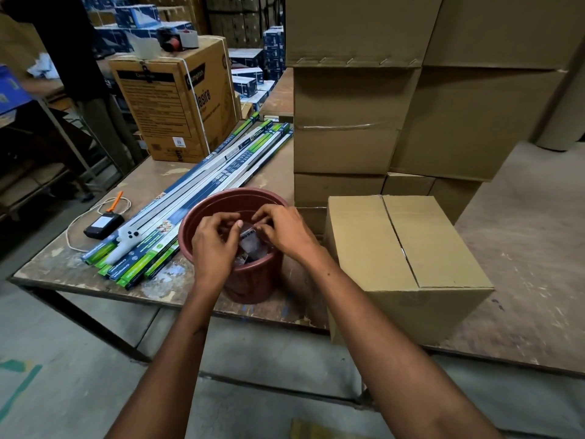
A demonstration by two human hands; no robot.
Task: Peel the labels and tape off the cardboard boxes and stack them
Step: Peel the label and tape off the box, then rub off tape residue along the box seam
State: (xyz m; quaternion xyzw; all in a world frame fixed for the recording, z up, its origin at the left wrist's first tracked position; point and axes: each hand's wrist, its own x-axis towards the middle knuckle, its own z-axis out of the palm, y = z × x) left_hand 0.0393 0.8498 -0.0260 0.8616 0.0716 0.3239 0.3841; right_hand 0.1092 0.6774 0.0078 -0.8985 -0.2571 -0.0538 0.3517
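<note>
Both my hands are over a reddish-brown plastic bin (202, 217) at the table's front edge. My left hand (215, 245) and my right hand (285, 231) pinch a crumpled strip of clear tape (248, 234) between their fingertips, above more tape scraps inside the bin. A plain closed cardboard box (405, 261) stands right of the bin, its top seam bare. Behind it rises a stack of plain cardboard boxes (348, 147); one of them carries a clear tape band across its front.
Long tube-light cartons (221, 172) lie diagonally left of the bin, with a black device and white cable (103, 224) beside them. A printed carton (177, 106) holding a tape dispenser (177, 38) stands at the back left. A person (72, 49) stands at far left.
</note>
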